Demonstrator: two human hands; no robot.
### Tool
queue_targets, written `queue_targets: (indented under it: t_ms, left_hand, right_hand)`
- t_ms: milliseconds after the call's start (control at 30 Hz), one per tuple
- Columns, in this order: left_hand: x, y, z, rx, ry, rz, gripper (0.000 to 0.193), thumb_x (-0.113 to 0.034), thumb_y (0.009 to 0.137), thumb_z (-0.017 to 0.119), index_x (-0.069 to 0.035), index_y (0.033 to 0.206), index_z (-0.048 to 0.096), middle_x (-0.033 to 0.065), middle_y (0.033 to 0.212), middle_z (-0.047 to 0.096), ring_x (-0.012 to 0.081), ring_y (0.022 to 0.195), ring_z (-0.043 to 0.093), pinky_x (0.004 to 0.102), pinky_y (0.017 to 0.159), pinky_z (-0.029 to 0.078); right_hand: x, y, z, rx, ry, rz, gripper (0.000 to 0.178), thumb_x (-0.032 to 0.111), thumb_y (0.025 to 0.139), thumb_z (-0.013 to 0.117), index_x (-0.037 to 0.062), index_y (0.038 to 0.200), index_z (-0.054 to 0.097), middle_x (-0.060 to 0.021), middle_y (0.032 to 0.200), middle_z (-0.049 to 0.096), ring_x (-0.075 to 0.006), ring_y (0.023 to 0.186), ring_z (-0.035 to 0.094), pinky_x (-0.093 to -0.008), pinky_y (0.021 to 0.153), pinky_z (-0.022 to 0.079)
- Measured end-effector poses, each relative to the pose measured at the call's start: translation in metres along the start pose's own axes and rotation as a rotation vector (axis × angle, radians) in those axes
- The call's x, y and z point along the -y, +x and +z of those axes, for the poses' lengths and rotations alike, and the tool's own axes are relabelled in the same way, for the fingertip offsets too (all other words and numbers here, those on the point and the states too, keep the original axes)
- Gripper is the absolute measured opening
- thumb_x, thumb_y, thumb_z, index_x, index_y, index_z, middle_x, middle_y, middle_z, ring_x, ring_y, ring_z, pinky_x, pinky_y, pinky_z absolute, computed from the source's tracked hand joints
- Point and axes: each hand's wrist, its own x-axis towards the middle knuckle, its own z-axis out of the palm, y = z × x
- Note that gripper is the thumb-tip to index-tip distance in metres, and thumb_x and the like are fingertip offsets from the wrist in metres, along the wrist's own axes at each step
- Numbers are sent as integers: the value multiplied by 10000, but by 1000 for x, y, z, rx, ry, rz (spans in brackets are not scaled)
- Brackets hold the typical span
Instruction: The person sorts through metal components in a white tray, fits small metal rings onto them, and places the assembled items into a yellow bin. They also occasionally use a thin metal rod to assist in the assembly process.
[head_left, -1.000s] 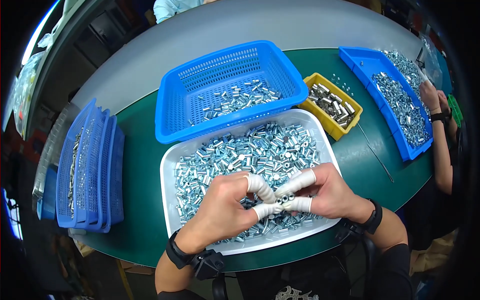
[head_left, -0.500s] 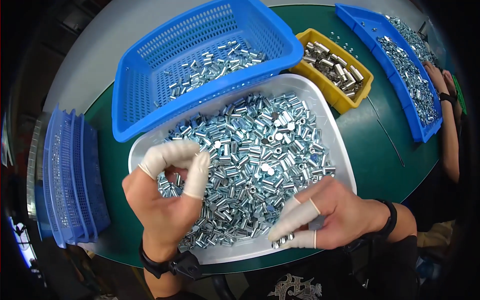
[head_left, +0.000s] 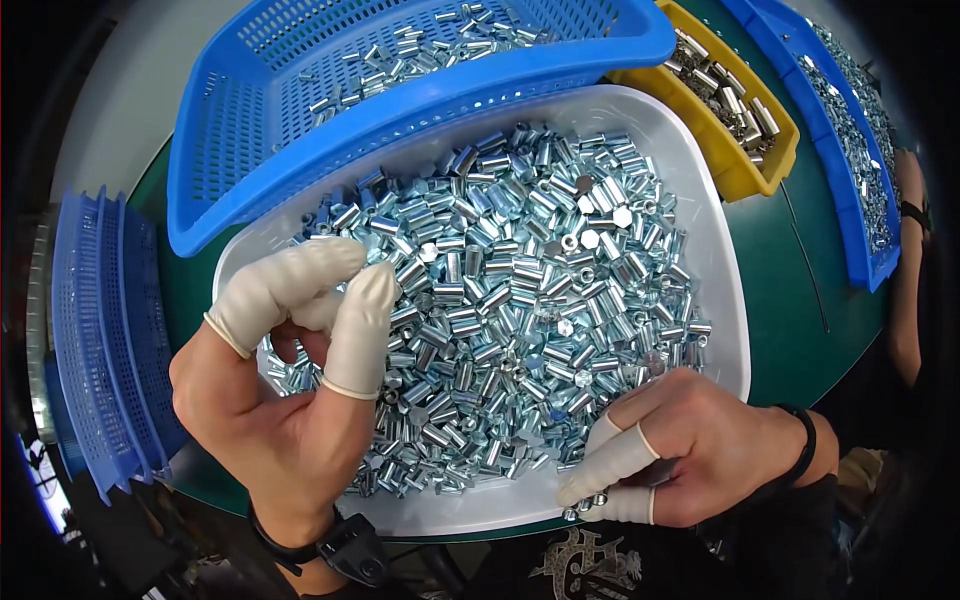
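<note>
A silvery tray [head_left: 735,300] full of short, shiny metal sleeves [head_left: 490,270] lies in front of me. Over its left side is my left hand [head_left: 290,340], with pale rubber finger cots on the thumb and fingers. Its thumb and index tips are pinched together; whatever they hold, if anything, is hidden. Near the tray's front right rim, my right hand [head_left: 670,450] also wears finger cots. Its fingers are closed on several small shiny metal pieces [head_left: 585,507], whose ends show below the fingertips.
A blue perforated basket [head_left: 420,95] with loose sleeves rests over the tray's far edge. Right of it stands a yellow bin [head_left: 775,170] of larger sleeves. Stacked blue baskets [head_left: 110,330] stand left. At far right, another person's arm [head_left: 908,260] is beside a long blue tray [head_left: 870,265].
The view has shifted closer, so the basket and bins sit higher. My left hand appears farther left, its pinch kept. My right hand keeps the metal pieces by the front rim.
</note>
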Motion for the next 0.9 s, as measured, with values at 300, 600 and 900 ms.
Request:
queue_targets:
  t_ms: [300,600,900]
  left_hand:
    - [0,-1,5,13,9,-11,179,-6,820,750,1,993,703,-1,836,673,21,675,523,178,602,357]
    - [1,2,6,-9,50,-115,130,-24,835,740,-12,961,710,-26,794,648,6,652,495,169,580,323]
    - [-2,5,9,-50,148,-135,195,-50,753,802,-3,922,716,23,584,601,65,481,463,221,493,363]
  right_hand:
    - [5,0,-5,34,-5,125,275,56,797,801,102,1065,762,-81,800,699,-198,651,645,-301,558,474]
    - [7,2,-4,-26,19,96,213,37,783,742,89,989,748,-86,735,666,-182,555,595,-295,506,455]
    - [16,0,-4,-47,-46,190,235,27,779,801,82,1006,776,-60,770,702,-118,580,565,-259,536,422]
